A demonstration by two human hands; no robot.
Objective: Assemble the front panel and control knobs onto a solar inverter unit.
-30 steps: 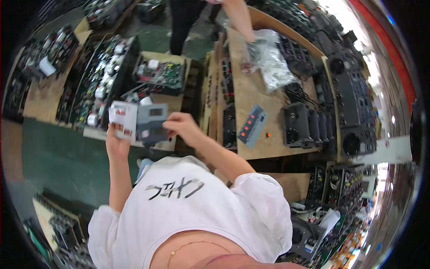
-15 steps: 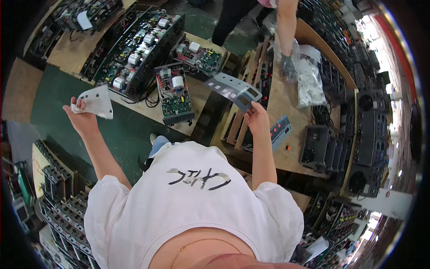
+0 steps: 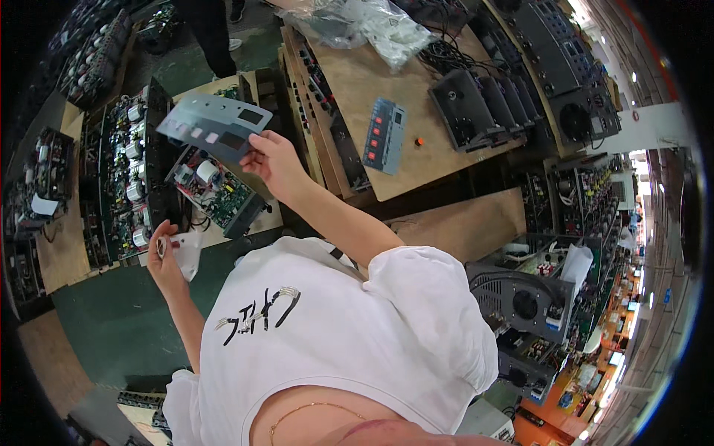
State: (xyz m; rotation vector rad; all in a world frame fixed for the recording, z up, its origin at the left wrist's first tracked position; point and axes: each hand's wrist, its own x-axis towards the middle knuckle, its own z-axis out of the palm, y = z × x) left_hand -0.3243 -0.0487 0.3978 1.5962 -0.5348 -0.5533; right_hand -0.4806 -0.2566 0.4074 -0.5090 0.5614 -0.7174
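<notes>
My right hand (image 3: 275, 163) pinches the near right corner of a grey panel overlay sheet (image 3: 195, 113), a thin flat piece with rectangular windows and small holes. The sheet is held in the air above the open circuit-board units. Down to the left, my left hand (image 3: 167, 260) grips a crumpled white sheet (image 3: 189, 254) that hangs by the fingers. Just below the grey overlay sits an open chassis (image 3: 216, 189) with a green board and a white round part. A similar grey panel with red squares (image 3: 384, 135) lies on the wooden table to the right.
Left of the overlay stands a long chassis (image 3: 134, 160) with several round capacitors. The wooden table (image 3: 349, 89) bears clear plastic bags (image 3: 387, 30), a small orange knob (image 3: 419, 141) and dark metal housings (image 3: 465, 108). Another person's legs (image 3: 204, 33) show at the far left.
The view has swung to the right. Both hands still hold their sheets, and the right one now reaches leftward across my front. The other person's arm has left the view.
</notes>
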